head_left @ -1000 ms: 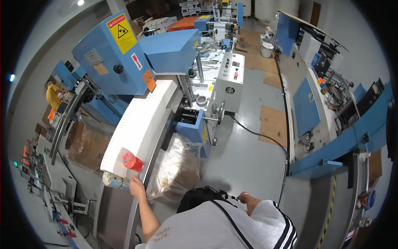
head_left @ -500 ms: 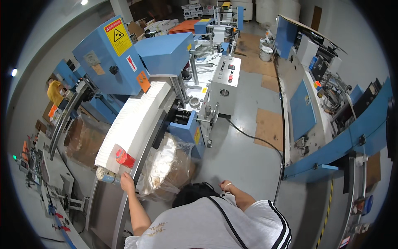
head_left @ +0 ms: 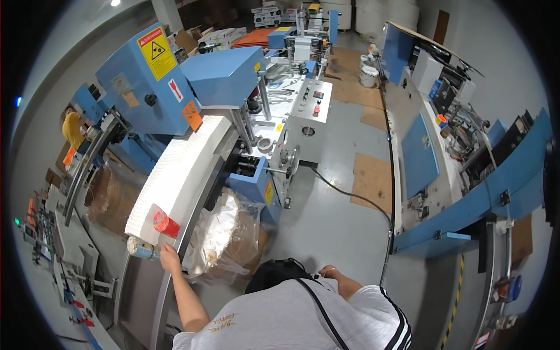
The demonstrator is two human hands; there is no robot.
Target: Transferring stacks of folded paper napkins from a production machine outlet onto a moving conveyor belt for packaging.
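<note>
Item: left hand [head_left: 170, 256], fingers closed over the rail edge at the near end of a sloping conveyor tray [head_left: 140, 297], just beside a small taped roll [head_left: 140, 248] and a red cup-shaped piece [head_left: 165, 224]; whether it grips the roll itself cannot be told. Item: long curved row of white flat sheets [head_left: 181, 169], stood on edge and packed from the blue machine [head_left: 175, 81] down to the near left, the red piece set against its near face, probably to keep the row from toppling. Item: right hand [head_left: 328, 272], low near the body at centre, seemingly loosely curled and holding nothing; its state is not certain. Item: clear bag of white and brown scrap [head_left: 224, 239], on the floor right of the tray, under the machine's outlet. Item: grey control panel [head_left: 306, 114], far centre; second blue line [head_left: 466, 175] at right. Change from the earlier frame: the left hand lies nearer the roll and rail, and the view has shifted closer to the stack end.
</note>
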